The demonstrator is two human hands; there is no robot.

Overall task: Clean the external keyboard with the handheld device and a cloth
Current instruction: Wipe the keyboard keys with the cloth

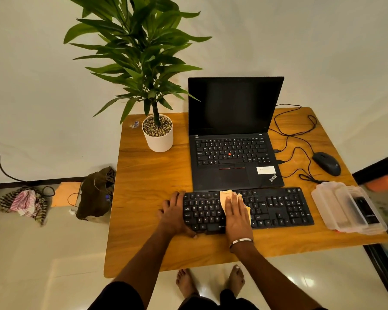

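Observation:
A black external keyboard point(276, 206) lies on the wooden table point(148, 180) in front of the laptop. My left hand point(174, 214) grips the keyboard's left end, fingers on its far-left edge and thumb at its front edge. My right hand point(235, 214) lies flat, palm down, on a yellow cloth point(225, 195) pressed onto the keys left of the middle. Most of the cloth is hidden under the hand. A dark handheld device point(367, 212) lies inside a clear plastic box point(336, 204) at the table's right edge.
An open black laptop point(233, 139) stands right behind the keyboard. A potted plant point(158, 133) is at the back left. A black mouse point(326, 163) and its cables lie at the back right. A bag point(96, 193) and a checked fabric point(25, 202) are on the floor to the left.

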